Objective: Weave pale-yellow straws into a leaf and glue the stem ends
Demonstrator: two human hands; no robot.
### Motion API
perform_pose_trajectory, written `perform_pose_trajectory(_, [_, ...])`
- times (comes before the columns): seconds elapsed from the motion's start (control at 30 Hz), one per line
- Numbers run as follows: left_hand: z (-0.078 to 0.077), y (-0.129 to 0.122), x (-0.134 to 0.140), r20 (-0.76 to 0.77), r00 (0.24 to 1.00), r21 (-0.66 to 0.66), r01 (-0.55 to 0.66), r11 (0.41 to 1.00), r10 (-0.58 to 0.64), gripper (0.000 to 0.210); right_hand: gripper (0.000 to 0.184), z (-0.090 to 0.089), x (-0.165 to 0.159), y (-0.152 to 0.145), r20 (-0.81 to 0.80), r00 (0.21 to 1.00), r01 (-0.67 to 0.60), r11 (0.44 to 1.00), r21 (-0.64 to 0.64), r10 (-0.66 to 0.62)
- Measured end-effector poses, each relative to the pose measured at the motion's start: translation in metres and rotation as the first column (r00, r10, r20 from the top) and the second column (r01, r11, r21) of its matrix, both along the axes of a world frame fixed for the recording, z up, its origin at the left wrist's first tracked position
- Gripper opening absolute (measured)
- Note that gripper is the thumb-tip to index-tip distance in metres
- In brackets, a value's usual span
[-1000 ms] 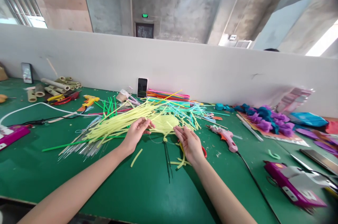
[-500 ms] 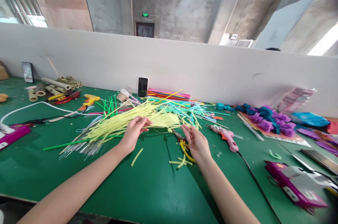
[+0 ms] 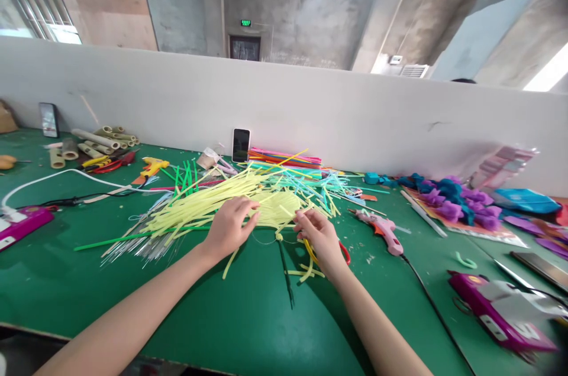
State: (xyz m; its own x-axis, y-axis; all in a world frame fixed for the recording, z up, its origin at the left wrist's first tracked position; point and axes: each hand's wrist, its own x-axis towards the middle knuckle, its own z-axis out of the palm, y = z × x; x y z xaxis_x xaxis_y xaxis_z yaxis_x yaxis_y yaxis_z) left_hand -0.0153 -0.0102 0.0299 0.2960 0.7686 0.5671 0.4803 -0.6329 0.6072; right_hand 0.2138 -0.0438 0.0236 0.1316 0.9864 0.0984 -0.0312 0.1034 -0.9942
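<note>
My left hand is closed beside the heap of pale yellow pipe cleaners, fingertips pinched together; what they hold is too small to make out. My right hand pinches a short yellow pipe cleaner, its free end pointing left. Between the hands spreads a pale yellow fan-like shape. Beneath it a thin wire curves past a small yellow knot, with a dark thin stem below. Scissors with red and yellow handles lie partly hidden under my right hand.
Short yellow cuttings lie near my right wrist. To the right are a pink glue gun, purple and blue flowers and a purple power strip. A phone leans on the partition; a yellow glue gun lies left.
My right hand has moved slightly left and its fingers have closed on a short yellow piece. My left hand has turned a little, and the knot and stem hang slightly lower.
</note>
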Motion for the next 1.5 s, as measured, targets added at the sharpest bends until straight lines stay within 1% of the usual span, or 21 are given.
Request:
perform_pose_trajectory(0.1, [-0.002, -0.008, 0.01, -0.182, 0.983, 0.097, 0.054, 0.994, -0.036, 0.022, 0.02, -0.005, -0.005, 0.001, 0.175, 0.982, -0.075, 0.997, 0.018, 0.071])
perform_pose_trajectory(0.2, [-0.01, -0.011, 0.022, -0.316, 0.948, 0.126, 0.09, 0.988, -0.046, 0.023, 0.026, -0.012, -0.007, 0.003, 0.332, 0.936, -0.121, 0.993, 0.0, 0.114])
perform_pose_trajectory(0.3, [-0.02, -0.008, 0.029, -0.396, 0.918, 0.124, 0.088, 0.988, -0.032, 0.02, 0.028, -0.017, -0.008, 0.005, 0.444, 0.887, -0.121, 0.992, -0.044, 0.128])
perform_pose_trajectory(0.4, [-0.025, -0.004, 0.031, -0.431, 0.902, 0.112, 0.059, 0.992, -0.005, 0.018, 0.03, -0.019, -0.011, 0.005, 0.49, 0.862, -0.101, 0.991, -0.086, 0.13])
perform_pose_trajectory(0.5, [-0.025, -0.003, 0.031, -0.445, 0.895, 0.102, 0.034, 0.994, 0.014, 0.014, 0.031, -0.019, -0.014, 0.004, 0.477, 0.866, -0.109, 0.987, -0.114, 0.151])
perform_pose_trajectory(0.63, [-0.02, -0.006, 0.03, -0.461, 0.887, 0.095, 0.032, 0.995, 0.016, 0.009, 0.032, -0.02, -0.018, 0.002, 0.415, 0.89, -0.148, 0.98, -0.135, 0.191])
perform_pose_trajectory(0.77, [-0.018, -0.008, 0.029, -0.474, 0.88, 0.1, 0.03, 0.995, 0.021, 0.013, 0.03, -0.02, -0.019, 0.002, 0.333, 0.921, -0.159, 0.976, -0.145, 0.2])
perform_pose_trajectory(0.9, [-0.02, -0.005, 0.029, -0.474, 0.88, 0.113, 0.044, 0.993, 0.015, 0.018, 0.032, -0.019, -0.02, 0.001, 0.234, 0.96, -0.121, 0.98, -0.159, 0.156])
perform_pose_trajectory(1.03, [-0.022, -0.003, 0.03, -0.468, 0.883, 0.132, 0.048, 0.99, 0.019, 0.018, 0.034, -0.018, -0.022, 0.0, 0.156, 0.981, -0.079, 0.976, -0.204, 0.112])
perform_pose_trajectory(1.27, [-0.019, -0.006, 0.034, -0.477, 0.879, 0.178, 0.08, 0.981, 0.015, 0.014, 0.034, -0.019, -0.024, 0.0, 0.116, 0.99, -0.049, 0.962, -0.269, 0.083])
perform_pose_trajectory(1.37, [-0.017, -0.006, 0.033, -0.481, 0.877, 0.179, 0.091, 0.98, 0.007, 0.014, 0.034, -0.018, -0.023, 0.0, 0.103, 0.992, -0.041, 0.96, -0.277, 0.073])
perform_pose_trajectory(1.5, [-0.019, -0.003, 0.032, -0.478, 0.878, 0.161, 0.116, 0.98, -0.025, 0.012, 0.035, -0.018, -0.023, 0.001, 0.066, 0.996, -0.036, 0.96, -0.276, 0.056])
